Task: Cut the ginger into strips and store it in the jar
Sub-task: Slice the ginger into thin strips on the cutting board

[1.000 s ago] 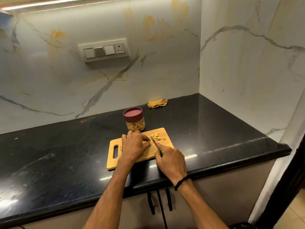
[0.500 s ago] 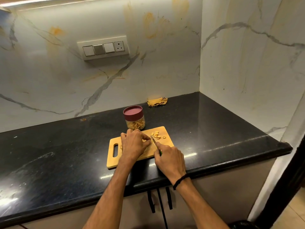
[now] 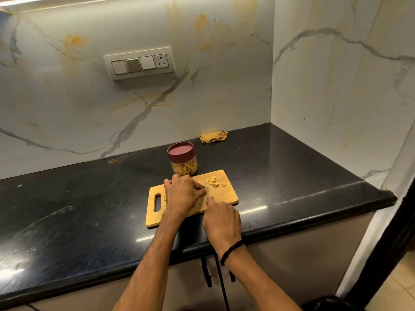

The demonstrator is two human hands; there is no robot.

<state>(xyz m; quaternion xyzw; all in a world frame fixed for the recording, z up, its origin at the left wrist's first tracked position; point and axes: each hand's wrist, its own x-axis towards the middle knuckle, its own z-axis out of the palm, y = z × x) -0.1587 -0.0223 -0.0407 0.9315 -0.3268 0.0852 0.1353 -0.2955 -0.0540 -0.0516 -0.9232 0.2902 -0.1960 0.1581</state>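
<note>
Both hands are low on the wooden cutting board at centre frame. The left hand is curled into a claw, fingertips tucked down, and the right hand is closed round a small knife with a finger along its back. Since a second ago the right hand has crept in toward the left. The green handle that peeked out below the knuckles is now swallowed by the fist, and the thin blade stands hard against the left fingertips. The heap of ginger slices at the board's upper right looks no bigger, so I read this as one more stroke in a steady run of cuts, with chopping far from over. The jar sits just behind the board's far edge. Its maroon lid is on and pale strips show through the glass, so some is stored and the lid must come off again. Now the blind spots: the ginger piece being cut is buried under the left hand, so I cannot tell how much remains. The blade's edge is a sliver, hard to make out. A pale fleck left of the left hand may be ginger, but it is too small to call. The dark tabletop gives glare only.
</note>
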